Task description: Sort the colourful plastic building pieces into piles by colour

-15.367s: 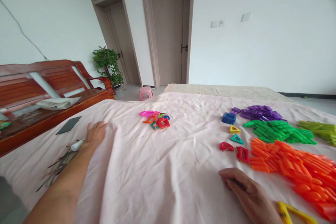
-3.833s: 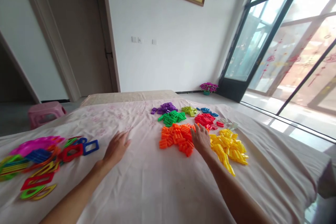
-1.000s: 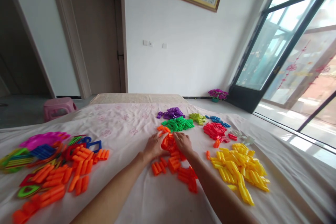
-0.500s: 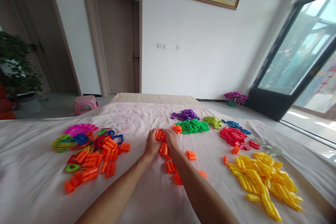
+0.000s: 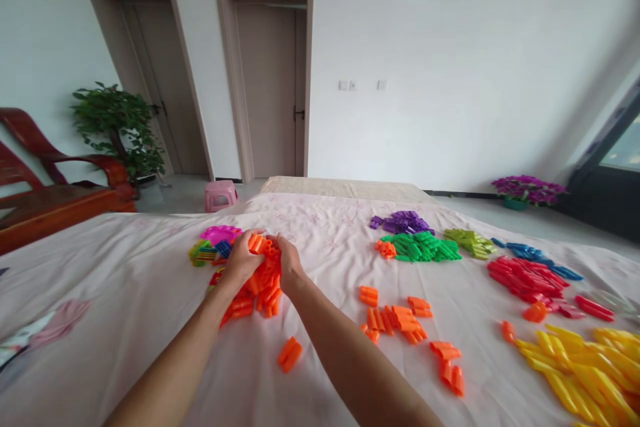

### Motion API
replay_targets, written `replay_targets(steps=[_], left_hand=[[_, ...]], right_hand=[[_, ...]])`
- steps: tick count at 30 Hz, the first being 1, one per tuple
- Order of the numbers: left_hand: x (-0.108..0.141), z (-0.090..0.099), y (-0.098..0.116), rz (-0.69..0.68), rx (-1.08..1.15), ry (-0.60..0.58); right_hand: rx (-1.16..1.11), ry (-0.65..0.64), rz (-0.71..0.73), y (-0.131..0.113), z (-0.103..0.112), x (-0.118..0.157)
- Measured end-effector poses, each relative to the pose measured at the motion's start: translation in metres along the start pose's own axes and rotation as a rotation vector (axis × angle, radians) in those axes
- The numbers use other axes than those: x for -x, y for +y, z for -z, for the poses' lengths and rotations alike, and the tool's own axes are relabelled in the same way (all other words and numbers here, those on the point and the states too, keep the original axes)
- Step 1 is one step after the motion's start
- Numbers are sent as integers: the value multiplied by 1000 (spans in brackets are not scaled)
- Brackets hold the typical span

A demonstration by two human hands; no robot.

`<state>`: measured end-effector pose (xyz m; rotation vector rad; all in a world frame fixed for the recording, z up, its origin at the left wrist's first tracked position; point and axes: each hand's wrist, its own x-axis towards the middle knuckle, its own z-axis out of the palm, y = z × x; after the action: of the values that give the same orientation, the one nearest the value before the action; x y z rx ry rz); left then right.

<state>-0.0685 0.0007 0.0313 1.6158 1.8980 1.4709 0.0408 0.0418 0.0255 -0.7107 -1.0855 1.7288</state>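
My left hand (image 5: pixel 241 259) and my right hand (image 5: pixel 290 264) are cupped around a bunch of orange plastic tube blocks (image 5: pixel 271 250), one hand on each side. The held blocks are just above or touching the orange pile (image 5: pixel 245 307) on the cloth; I cannot tell which. My fingers are partly hidden by the blocks. Close behind my left hand lie a magenta shape (image 5: pixel 223 234) and several yellow, green and blue flat pieces (image 5: pixel 206 253). A single orange block (image 5: pixel 289 354) rests nearer to me, between my forearms.
Loose orange blocks (image 5: pixel 400 317) are scattered right of my right arm. Farther right lie purple (image 5: pixel 406 221), green (image 5: pixel 425 247), lime (image 5: pixel 470 243), blue (image 5: pixel 530 252), red (image 5: pixel 525 278) and yellow (image 5: pixel 585 367) heaps on the pale bedcloth (image 5: pixel 165 280). A pink stool (image 5: pixel 221 195) stands beyond.
Both hands have carried orange blocks from the middle of the cloth leftward to the orange pile. The view has turned to the left, and some orange blocks remain scattered on the cloth.
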Motion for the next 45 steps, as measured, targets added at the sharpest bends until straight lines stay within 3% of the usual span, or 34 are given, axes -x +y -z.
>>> replay_targets(steps=[2, 5, 7, 10, 12, 16, 18, 21, 23, 26, 30, 34, 40, 43, 45], left_hand=[[0, 12, -16, 20, -129, -23], [4, 17, -26, 16, -317, -68], [12, 14, -19, -79, -397, -53], [35, 0, 8, -290, -389, -67], [61, -10, 29, -405, -353, -177], [119, -23, 52, -580, -352, -582], [138, -29, 52, -597, -357, -729], [145, -39, 43, -576, -365, -792], [135, -50, 37, -548, -369, -767], [114, -72, 34, -492, -351, -732], [97, -107, 40, -473, -225, -784], [94, -131, 47, -468, -46, -699], [86, -129, 46, -321, 222, -375], [76, -116, 45, -225, 195, -249], [66, -102, 46, -196, 181, -185]], right_hand=[[35, 38, -24, -10, 4, 9], [266, 79, 72, -36, 34, 31], [440, 33, 122, -60, 67, 51], [678, 25, 101, -102, 128, 88], [835, 69, 76, -126, 172, 117], [1153, 29, 26, -149, 251, 183], [1328, -18, -10, -145, 278, 212], [1560, -68, -40, -126, 296, 234], [1640, -56, 6, -112, 297, 229], [1633, -10, 99, -95, 284, 197], [1458, -106, 284, -81, 249, 150], [1172, -191, 432, -66, 209, 124], [600, 175, 351, -24, 157, 96], [277, 335, 248, -6, 125, 79], [75, 365, 203, -1, 101, 68]])
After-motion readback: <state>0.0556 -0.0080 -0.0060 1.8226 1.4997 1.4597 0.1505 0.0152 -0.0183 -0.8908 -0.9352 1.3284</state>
